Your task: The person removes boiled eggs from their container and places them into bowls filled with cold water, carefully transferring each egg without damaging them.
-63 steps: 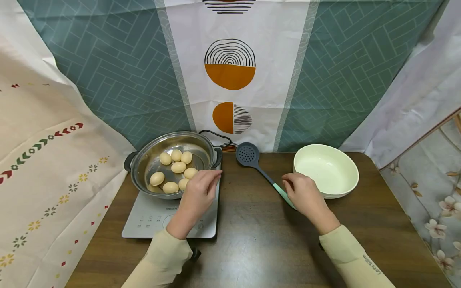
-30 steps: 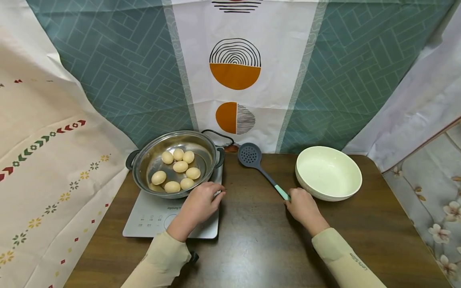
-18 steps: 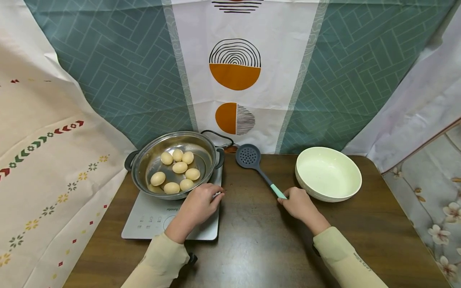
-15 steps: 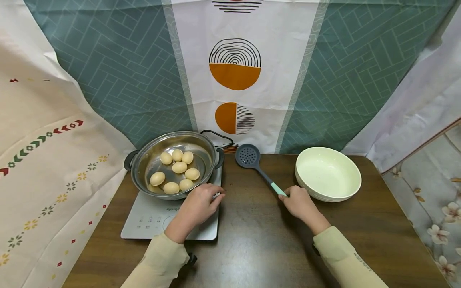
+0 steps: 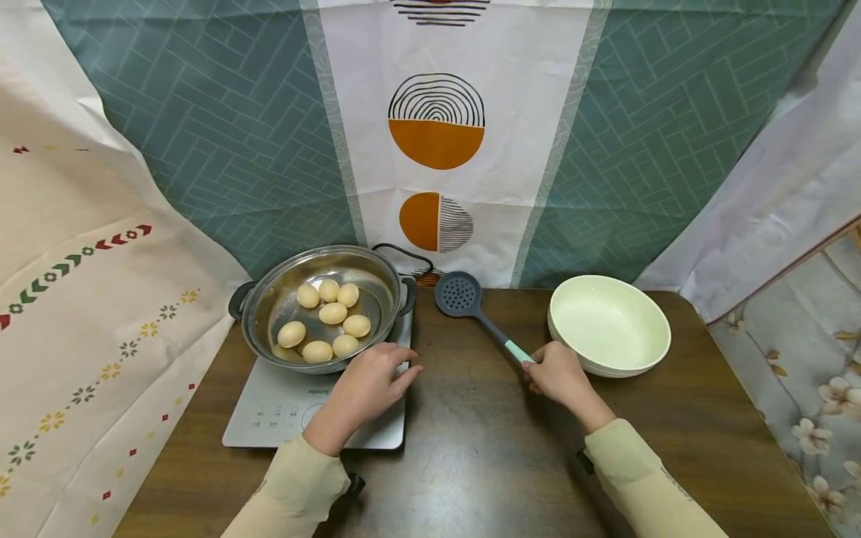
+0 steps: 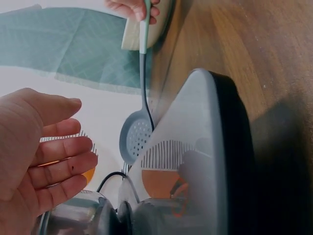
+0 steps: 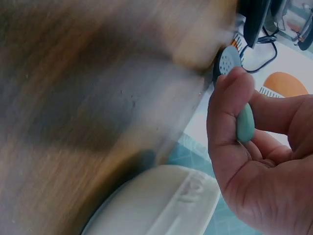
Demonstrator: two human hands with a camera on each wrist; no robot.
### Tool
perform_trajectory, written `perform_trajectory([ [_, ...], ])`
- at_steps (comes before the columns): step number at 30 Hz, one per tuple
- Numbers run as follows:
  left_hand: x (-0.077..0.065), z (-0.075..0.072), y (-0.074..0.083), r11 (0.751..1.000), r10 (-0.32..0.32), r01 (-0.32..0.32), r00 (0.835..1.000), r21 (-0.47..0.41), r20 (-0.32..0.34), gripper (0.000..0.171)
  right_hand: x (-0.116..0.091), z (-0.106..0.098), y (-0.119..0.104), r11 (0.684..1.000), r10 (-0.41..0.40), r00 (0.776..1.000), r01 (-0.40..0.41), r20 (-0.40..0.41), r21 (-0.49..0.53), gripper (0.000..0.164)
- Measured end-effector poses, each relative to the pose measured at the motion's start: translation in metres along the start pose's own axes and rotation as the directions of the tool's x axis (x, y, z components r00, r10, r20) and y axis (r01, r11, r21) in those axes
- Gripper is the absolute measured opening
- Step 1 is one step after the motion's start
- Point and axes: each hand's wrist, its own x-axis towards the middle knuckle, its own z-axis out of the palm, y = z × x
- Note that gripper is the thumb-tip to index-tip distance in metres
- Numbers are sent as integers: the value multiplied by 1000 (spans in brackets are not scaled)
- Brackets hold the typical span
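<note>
My right hand [image 5: 557, 372] grips the mint-green end of the handle of a skimmer [image 5: 459, 294]. Its dark grey, round, perforated head points away toward the back wall. In the right wrist view the thumb and curled fingers close round the green handle [image 7: 246, 125]. Over the front right corner of the induction cooker [image 5: 258, 407], near the pot, hovers my left hand [image 5: 371, 379]; its fingers are loosely bent, and nothing is in them in the left wrist view. Several pale brown eggs [image 5: 332, 313] lie in the steel pot [image 5: 252, 317] on the cooker.
A pale green bowl [image 5: 608, 325] stands at the right, just beyond my right hand. The pot's black side handle [image 5: 407, 296] juts toward the skimmer. A black cord [image 5: 403, 250] runs behind the pot. Patterned cloths hang at the back and sides of the wooden table [image 5: 471, 463].
My right hand came down from beside the bowl, took hold of the skimmer's handle, and the skimmer has shifted slightly left. The left hand dropped a little from beside the pot's rim; its fingers loosened.
</note>
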Motion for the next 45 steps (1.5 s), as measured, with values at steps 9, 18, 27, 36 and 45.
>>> perform_trajectory([
  [9,-1,-14,2,1000,8,-8,1000,12,6,20,2,-6,-3,1000,-26,1000,26,-7,-5,18],
  [18,2,-50,1,999,1,-5,997,-43,-82,21,2,-23,-17,997,-69,997,68,-35,-32,18],
  [27,9,-90,-24,999,26,-32,959,-17,-282,22,3,-46,-35,985,-167,978,159,-129,-66,16],
  [36,9,-126,-51,994,-84,101,939,32,-335,32,15,-57,-56,961,-265,950,245,-165,-131,16],
  [45,4,-144,-82,954,-292,295,873,-55,-391,31,21,-62,-74,956,-277,950,257,-141,-144,15],
])
